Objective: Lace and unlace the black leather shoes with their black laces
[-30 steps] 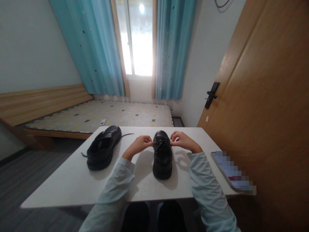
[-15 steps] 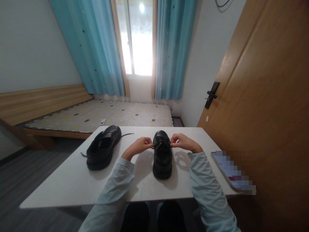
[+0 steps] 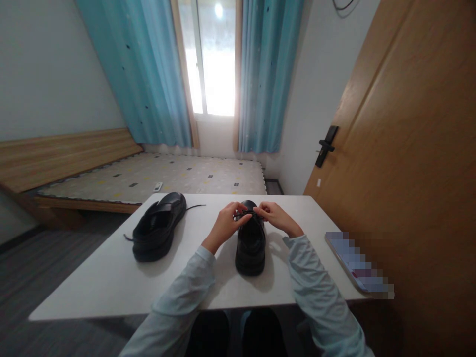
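A black lace-up shoe (image 3: 250,253) stands on the white table (image 3: 219,295), its heel toward me and its toe pointing away. Over the front of its opening, my left hand (image 3: 229,220) pinches the dark shoelace (image 3: 247,213) from the left side. My right hand (image 3: 273,216) grips the lace between thumb and fingers from the right. Both hands are close together, and their fingers partly cover the knot area. To the left lies a second black shoe (image 3: 156,233), tilted away, with loose lace ends sticking out at its toe and heel.
A tablet-like device (image 3: 353,263), partly pixelated, lies at the table's right edge. Beyond the table is a bed (image 3: 186,173) with a small white remote (image 3: 158,187) on it. A wooden door (image 3: 409,148) stands close on the right.
Both hands have moved inward from the shoe's two sides and now meet over its laces. The two shoes have stayed where they were.
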Available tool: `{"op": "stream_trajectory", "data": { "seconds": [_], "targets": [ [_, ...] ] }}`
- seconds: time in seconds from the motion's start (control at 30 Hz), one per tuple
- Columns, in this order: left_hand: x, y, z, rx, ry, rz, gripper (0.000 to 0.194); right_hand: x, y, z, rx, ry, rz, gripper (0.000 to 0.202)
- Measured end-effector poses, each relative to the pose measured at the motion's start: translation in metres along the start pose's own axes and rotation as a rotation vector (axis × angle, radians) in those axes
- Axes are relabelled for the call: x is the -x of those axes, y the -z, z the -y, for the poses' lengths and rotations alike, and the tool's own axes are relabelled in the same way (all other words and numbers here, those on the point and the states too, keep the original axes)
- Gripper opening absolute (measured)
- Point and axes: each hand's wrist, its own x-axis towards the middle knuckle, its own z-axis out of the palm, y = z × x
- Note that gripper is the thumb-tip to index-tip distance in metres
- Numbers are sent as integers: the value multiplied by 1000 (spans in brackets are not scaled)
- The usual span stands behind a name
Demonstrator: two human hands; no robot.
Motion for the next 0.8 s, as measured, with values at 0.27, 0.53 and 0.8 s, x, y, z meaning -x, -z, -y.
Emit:
{"op": "stream_trajectory", "data": {
  "seconds": [0.27, 0.53, 0.8],
  "targets": [
    [1, -8, -1, 12, 4, -19, 15, -3, -11, 5, 102, -16, -47, 43],
    [-1, -7, 1, 18, 47, -6, 16, -2, -9, 6, -137, -55, 31, 31],
    [0, 1, 3, -12, 108, 66, 13, 3, -6, 7, -280, -160, -20, 22]
  ]
}}
